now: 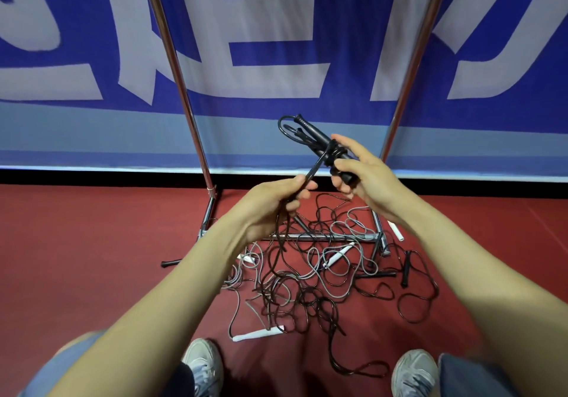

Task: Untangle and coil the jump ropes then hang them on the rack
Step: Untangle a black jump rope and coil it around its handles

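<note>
My right fingers [341,166] gripped the black handles [313,136], left fingers [299,184] pinched the cord [313,171] mid-wrap; the tangle [307,286] lay on the floor [92,243], nothing visibly hung on the rack [172,58].

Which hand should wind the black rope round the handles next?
Left, probably. The left hand grips the black rope that leads to the wrap, so it can loop it. The right hand is busy holding the black handles.
</note>
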A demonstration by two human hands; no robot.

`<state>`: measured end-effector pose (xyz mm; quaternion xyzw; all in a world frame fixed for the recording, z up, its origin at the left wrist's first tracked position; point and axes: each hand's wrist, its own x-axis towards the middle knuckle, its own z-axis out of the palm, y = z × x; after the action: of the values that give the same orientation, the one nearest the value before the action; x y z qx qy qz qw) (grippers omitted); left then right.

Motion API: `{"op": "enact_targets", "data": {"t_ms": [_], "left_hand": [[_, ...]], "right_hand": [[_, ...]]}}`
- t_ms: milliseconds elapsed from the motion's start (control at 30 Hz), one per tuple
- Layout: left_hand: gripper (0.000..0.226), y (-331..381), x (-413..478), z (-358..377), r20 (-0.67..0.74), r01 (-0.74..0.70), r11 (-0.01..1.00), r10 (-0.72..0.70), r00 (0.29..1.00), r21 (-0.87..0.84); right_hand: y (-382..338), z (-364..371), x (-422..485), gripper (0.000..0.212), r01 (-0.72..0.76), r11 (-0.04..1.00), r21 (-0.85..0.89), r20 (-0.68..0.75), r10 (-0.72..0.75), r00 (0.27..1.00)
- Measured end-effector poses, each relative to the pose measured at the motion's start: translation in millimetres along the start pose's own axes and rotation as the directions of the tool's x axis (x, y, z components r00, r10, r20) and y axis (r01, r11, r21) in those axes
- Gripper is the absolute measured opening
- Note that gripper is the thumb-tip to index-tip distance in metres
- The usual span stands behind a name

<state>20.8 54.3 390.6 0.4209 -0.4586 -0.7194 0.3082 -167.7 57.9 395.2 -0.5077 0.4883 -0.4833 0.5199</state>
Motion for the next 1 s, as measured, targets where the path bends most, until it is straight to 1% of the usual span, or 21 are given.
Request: {"op": "enact_targets", "data": {"t_ms": [67,133,200,233,300,367,433,567,633,733,767,800,867,900,933,1000], "left_hand": [[0.014,0.8,-1.3,-2.7,0.008,0.046,0.998,-0.046,0.999,-0.034],[0.008,0.9,-1.1,-5.2,-0.014,0.053,0.997,-0.054,0.998,-0.061],[0.006,-0.4,-0.9,-6.9,-0.054,0.006,0.999,-0.008,0.998,-0.036],[0.004,-1.7,-1.0,-7.8,-0.071,-0.045,0.999,0.045,0.996,0.013],[0.009,-3.9,-1.5,-7.7,-0.086,-0.163,0.975,0.177,0.980,0.148],[0.014,-6.7,-2.1,-6.7,-0.077,-0.242,0.946,0.263,0.962,0.217],[0.018,-8.6,-2.9,-5.8,-0.103,-0.247,0.939,0.278,0.955,0.239],[0.032,-9.7,-5.3,-11.9,-0.201,-0.222,0.930,0.287,0.937,0.293],[0.027,-9.3,-5.2,-15.6,-0.202,-0.228,0.930,0.292,0.935,0.287],[0.009,-11.7,-4.1,-15.3,-0.143,-0.232,0.928,0.281,0.949,0.291],[0.006,-12.1,-5.0,-14.9,-0.115,-0.240,0.924,0.284,0.952,0.298],[0.011,-11.2,-6.9,-17.1,-0.083,-0.262,0.909,0.303,0.949,0.323],[0.016,-2.5,-13.9,-23.5,0.018,-0.331,0.822,0.365,0.931,0.463],[0.015,3.4,-16.7,-28.0,0.093,-0.374,0.776,0.383,0.919,0.508],[0.014,8.7,-17.7,-32.4,0.156,-0.398,0.758,0.374,0.914,0.516],[0.009,15.5,-17.4,-34.3,0.197,-0.346,0.773,0.284,0.938,0.531]], "right_hand": [[-1.3,0.4,-1.7,0.049,0.012,1.000,-0.012,0.020,-0.012,1.000],[-2.8,1.2,-3.1,0.047,0.022,1.000,-0.019,0.036,-0.022,0.999],[-5.1,2.8,-6.0,0.047,0.026,1.000,-0.007,0.055,-0.025,0.998],[-6.6,3.7,-8.1,0.047,0.031,0.999,0.008,0.067,-0.032,0.997],[-9.9,5.1,-12.0,0.047,0.053,0.997,0.054,0.080,-0.057,0.995],[-13.1,7.0,-15.5,0.042,0.080,0.993,0.091,0.090,-0.088,0.992],[-14.3,9.4,-17.2,0.036,0.104,0.988,0.112,0.102,-0.115,0.988],[-16.9,13.7,-22.7,0.028,0.097,0.985,0.140,0.151,-0.118,0.982],[-17.7,13.9,-25.7,0.025,0.067,0.987,0.143,0.212,-0.097,0.972],[-19.2,10.4,-27.2,0.025,-0.032,0.979,0.204,0.301,-0.032,0.953],[-19.3,8.6,-28.0,0.025,-0.070,0.975,0.210,0.337,-0.005,0.941],[-19.7,6.5,-29.3,0.023,-0.109,0.973,0.204,0.376,0.026,0.926],[-20.9,3.4,-32.0,0.021,-0.191,0.971,0.145,0.459,0.105,0.882],[-21.9,1.9,-33.5,0.021,-0.221,0.972,0.079,0.503,0.153,0.851],[-21.7,0.3,-34.1,0.023,-0.239,0.971,-0.018,0.545,0.210,0.812],[-21.6,-0.5,-35.2,0.026,-0.229,0.937,-0.266,0.589,0.346,0.731]]}}
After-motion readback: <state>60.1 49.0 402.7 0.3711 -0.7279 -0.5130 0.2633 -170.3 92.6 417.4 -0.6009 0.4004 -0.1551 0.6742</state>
